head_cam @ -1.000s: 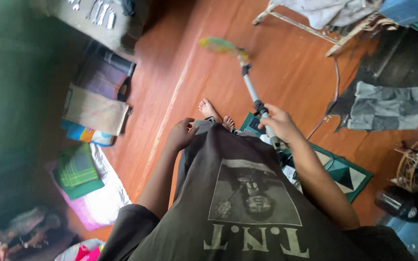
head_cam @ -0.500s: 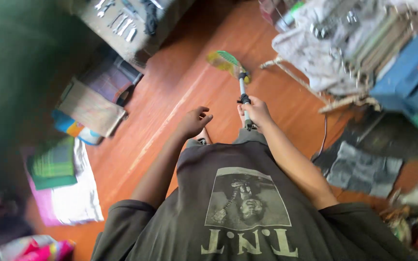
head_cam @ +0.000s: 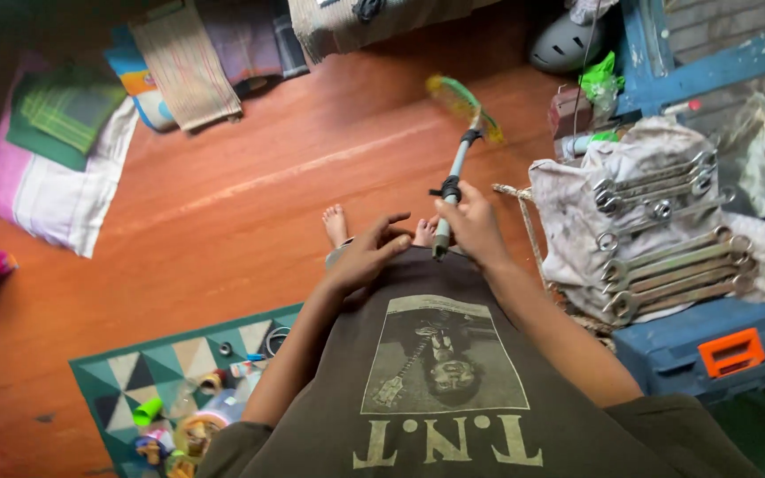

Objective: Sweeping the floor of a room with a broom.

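My right hand (head_cam: 471,226) grips the grey handle of a long-handled tool (head_cam: 452,181) with a black collar. Its green and yellow head (head_cam: 464,104) is raised over the orange wooden floor (head_cam: 250,204). My left hand (head_cam: 367,255) hovers just left of the handle's lower end with fingers spread, holding nothing. My bare feet (head_cam: 336,223) show beneath the hands. I wear a dark printed shirt (head_cam: 436,381).
Several wrenches (head_cam: 666,239) lie on a grey cloth at the right, above a blue toolbox (head_cam: 710,350). Folded fabrics (head_cam: 64,150) sit at the upper left. A patterned mat (head_cam: 161,372) with small bottles and clutter lies at the lower left. A helmet (head_cam: 564,40) rests at the top.
The view has swung around, so the fabrics are now at upper left and wrenches at right. My left hand moved closer to the handle; my right hand keeps hold of it.
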